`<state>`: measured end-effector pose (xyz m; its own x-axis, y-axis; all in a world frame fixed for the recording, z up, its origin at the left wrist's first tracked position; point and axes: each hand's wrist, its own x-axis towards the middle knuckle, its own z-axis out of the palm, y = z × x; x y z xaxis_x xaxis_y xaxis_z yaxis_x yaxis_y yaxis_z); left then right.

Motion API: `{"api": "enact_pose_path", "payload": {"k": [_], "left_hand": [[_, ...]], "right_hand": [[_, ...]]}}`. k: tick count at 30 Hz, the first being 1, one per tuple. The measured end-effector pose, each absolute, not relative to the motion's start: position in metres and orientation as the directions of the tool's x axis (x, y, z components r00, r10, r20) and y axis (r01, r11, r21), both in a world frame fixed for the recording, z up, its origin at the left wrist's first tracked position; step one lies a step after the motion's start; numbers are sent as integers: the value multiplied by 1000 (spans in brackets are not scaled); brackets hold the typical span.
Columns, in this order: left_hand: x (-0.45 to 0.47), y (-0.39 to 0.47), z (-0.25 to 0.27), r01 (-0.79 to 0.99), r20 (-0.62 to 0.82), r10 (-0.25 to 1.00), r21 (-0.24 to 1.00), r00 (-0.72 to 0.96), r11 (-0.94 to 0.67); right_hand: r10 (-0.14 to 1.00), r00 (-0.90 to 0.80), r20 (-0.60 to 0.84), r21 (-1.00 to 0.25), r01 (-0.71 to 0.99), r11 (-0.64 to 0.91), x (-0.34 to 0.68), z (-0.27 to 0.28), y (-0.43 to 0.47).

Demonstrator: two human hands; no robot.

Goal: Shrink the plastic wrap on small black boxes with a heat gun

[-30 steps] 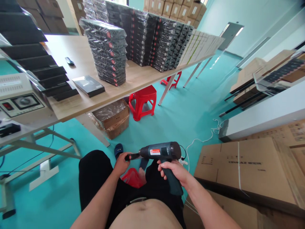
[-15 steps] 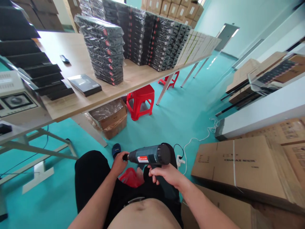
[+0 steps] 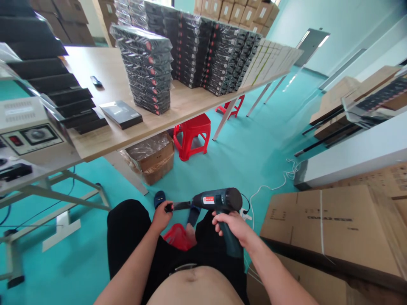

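Observation:
My right hand [image 3: 233, 225] wraps round the upper handle of a dark blue-green heat gun [image 3: 219, 198] with a red and white label. The gun lies level above my lap, its nozzle pointing left. In my left hand [image 3: 161, 218], pinched between the fingers, is a narrow dark strip [image 3: 182, 206] with a black and red end. It stretches toward the nozzle; whether the two touch I cannot tell. Below my hands is the red seat [image 3: 178, 237] between my black-trousered legs.
Ahead stands a wooden table [image 3: 117, 137] with wrapped black boxes [image 3: 149, 72] and a flat black box [image 3: 122, 114]. A machine with a dial [image 3: 34, 135] is at left. Beneath are a carton [image 3: 155, 159] and a red stool [image 3: 193, 135]. Large cartons [image 3: 318, 220] and a white cord [image 3: 254, 197] lie right.
The heat gun and my right hand have shifted right, away from my left hand. More of the dark strip now shows between them. The whole view has swung slightly left.

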<state>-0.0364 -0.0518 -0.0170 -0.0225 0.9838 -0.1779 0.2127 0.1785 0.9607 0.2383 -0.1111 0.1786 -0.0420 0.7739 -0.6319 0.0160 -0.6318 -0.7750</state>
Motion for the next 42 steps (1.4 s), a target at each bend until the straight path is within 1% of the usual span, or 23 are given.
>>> {"api": "enact_pose_path", "payload": {"k": [3, 4, 8, 12, 15, 17, 19, 21, 22, 23, 25, 26, 27, 28, 31, 34, 37, 39, 42], "left_hand": [[-37, -52, -17, 278, -108, 994, 954, -19, 109], [-37, -51, -17, 288, -104, 994, 952, -22, 106], [-36, -51, -18, 294, -107, 994, 950, 0, 102], [-38, -52, -20, 299, -88, 996, 950, -12, 88], [-39, -52, -21, 317, -69, 998, 946, -14, 70], [-38, -51, -21, 317, -62, 998, 947, 3, 58], [-36, -51, -19, 303, -70, 998, 951, 4, 66], [-35, -50, -15, 272, -90, 996, 958, -10, 90], [-34, -50, -13, 241, -113, 993, 964, -20, 115], [-33, -51, -10, 191, -150, 988, 969, -31, 153], [-33, -52, -4, 31, -267, 962, 963, -62, 269], [-34, -53, -1, -73, -338, 938, 940, -73, 333], [-35, -54, 1, -179, -405, 911, 904, -76, 387], [-35, -55, 3, -276, -460, 885, 861, -69, 426], [-36, -55, 3, -473, -569, 822, 729, -18, 494], [-35, -52, -1, -558, -645, 764, 630, 12, 540], [-36, -50, -2, -567, -687, 724, 575, 58, 590], [-37, -49, 0, -572, -709, 701, 544, 79, 614], [-40, -48, 4, -610, -725, 687, 520, 55, 598]], "right_hand": [[757, -120, -643, -764, 34, -644, 249, 177, -113], [762, -138, -633, -771, 25, -636, 249, 176, -115], [777, -61, -626, -779, 4, -627, 243, 174, -118], [766, -116, -632, -772, -2, -636, 243, 174, -117], [774, -59, -630, -775, -19, -632, 246, 176, -116], [761, -39, -647, -762, 12, -647, 244, 179, -117], [748, -119, -653, -756, 41, -653, 235, 182, -120], [745, -239, -622, -771, 22, -636, 222, 185, -121], [755, -270, -597, -784, -4, -621, 216, 186, -121], [770, -264, -581, -793, -33, -609, 211, 187, -120], [794, -175, -582, -794, -87, -601, 211, 187, -116], [797, -119, -592, -791, -107, -603, 214, 187, -113], [795, -73, -602, -786, -125, -606, 220, 187, -111], [793, -61, -606, -783, -129, -608, 228, 187, -109], [783, -140, -606, -773, -133, -621, 246, 189, -106], [784, -215, -582, -769, -169, -617, 247, 193, -106], [811, -220, -542, -793, -184, -580, 233, 198, -103], [817, -220, -533, -806, -163, -569, 224, 200, -101], [802, -254, -541, -808, -109, -579, 218, 200, -101]]}}
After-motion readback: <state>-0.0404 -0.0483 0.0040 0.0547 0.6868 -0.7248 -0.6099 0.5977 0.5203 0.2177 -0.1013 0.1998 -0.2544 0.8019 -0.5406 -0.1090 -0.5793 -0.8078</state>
